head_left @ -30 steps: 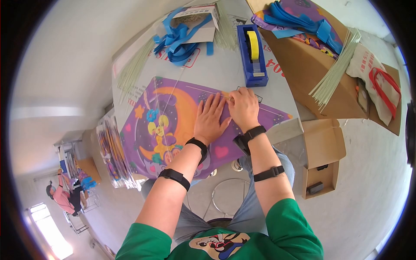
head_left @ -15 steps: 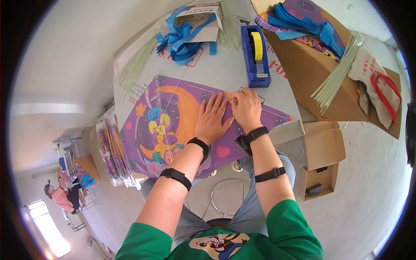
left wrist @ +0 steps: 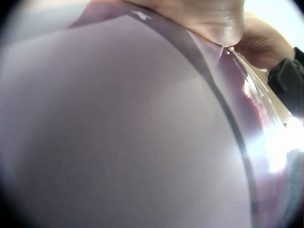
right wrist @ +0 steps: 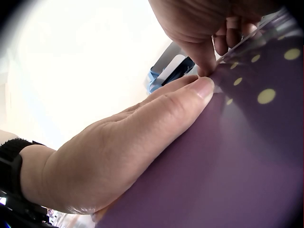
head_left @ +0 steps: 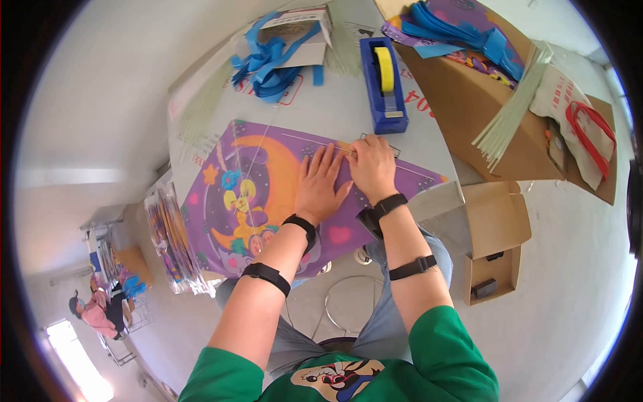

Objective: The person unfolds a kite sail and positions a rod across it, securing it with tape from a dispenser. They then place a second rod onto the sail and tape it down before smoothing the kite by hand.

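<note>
Left fingers (head_left: 323, 161) lie flat on the purple sheet (head_left: 284, 184); right fingers (head_left: 356, 154) pinch a thin, largely hidden stick (head_left: 344, 149).

The head view looks forward and down from above the person, wide and round-edged, reaching past the table (head_left: 338, 100) to the floor (head_left: 562, 288). The left wrist view sits low and very near, a blurred, purplish expanse filling most of it. The right wrist view, also near, faces across the purple sheet (head_left: 288, 177) at the left grip (head_left: 320, 187). It shares with the head view both that and the right grip (head_left: 374, 164).
</note>
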`<state>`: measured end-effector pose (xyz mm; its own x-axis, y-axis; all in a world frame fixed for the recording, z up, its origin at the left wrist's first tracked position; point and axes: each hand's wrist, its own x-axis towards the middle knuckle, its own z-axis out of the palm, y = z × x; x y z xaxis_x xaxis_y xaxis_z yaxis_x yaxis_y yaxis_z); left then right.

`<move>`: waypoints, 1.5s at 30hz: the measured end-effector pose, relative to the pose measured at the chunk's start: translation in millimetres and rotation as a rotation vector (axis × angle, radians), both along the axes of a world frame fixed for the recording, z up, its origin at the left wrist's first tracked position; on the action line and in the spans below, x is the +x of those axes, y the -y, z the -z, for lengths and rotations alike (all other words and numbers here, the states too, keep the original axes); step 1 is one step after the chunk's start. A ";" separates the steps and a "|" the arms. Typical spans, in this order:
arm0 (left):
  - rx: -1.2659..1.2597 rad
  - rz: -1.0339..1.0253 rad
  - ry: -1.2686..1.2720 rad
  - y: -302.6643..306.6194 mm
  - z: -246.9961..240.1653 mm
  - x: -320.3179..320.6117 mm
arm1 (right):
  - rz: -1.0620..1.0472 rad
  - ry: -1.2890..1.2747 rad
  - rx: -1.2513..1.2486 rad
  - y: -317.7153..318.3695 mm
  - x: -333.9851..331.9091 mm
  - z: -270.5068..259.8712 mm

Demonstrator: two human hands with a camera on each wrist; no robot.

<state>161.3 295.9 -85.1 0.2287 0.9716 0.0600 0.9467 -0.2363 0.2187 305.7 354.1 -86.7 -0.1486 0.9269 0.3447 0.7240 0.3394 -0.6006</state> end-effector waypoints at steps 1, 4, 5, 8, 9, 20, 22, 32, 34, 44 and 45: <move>-0.003 0.013 0.009 -0.2 1.0 -0.3 | -0.006 -0.010 -0.005 0.0 -0.1 -0.2; 0.005 0.022 -0.032 0.1 2.7 -0.5 | -0.013 -0.012 -0.013 0.6 1.0 -0.4; 0.003 0.019 -0.041 0.1 2.9 -0.8 | -0.006 -0.020 -0.003 0.8 0.4 0.3; 0.006 0.018 -0.055 0.8 1.6 -0.2 | -0.001 -0.037 0.004 1.1 0.1 1.1; 0.011 0.016 -0.060 0.9 1.3 0.1 | 0.002 -0.036 0.003 0.9 0.1 1.6; 0.015 0.011 -0.068 0.6 2.7 0.3 | 0.003 -0.051 -0.001 0.9 0.6 2.3; 0.003 0.004 -0.068 0.5 2.7 0.2 | 0.001 -0.056 0.002 1.3 0.5 1.2; 0.025 -0.002 -0.023 0.8 1.1 0.3 | 0.002 -0.039 -0.030 0.9 -0.1 0.5; 0.012 -0.006 -0.014 0.6 0.8 0.3 | -0.007 -0.041 -0.038 0.3 1.2 0.0; 0.020 -0.009 0.002 0.8 0.4 -0.6 | -0.003 -0.030 0.001 0.0 -0.9 0.8; 0.001 -0.009 0.001 1.0 0.2 -0.8 | -0.012 -0.034 0.004 -0.2 -0.9 1.4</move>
<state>160.5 294.9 -85.3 0.2199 0.9736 0.0610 0.9486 -0.2280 0.2195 304.9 354.4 -88.1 -0.1481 0.9237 0.3533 0.6991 0.3505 -0.6232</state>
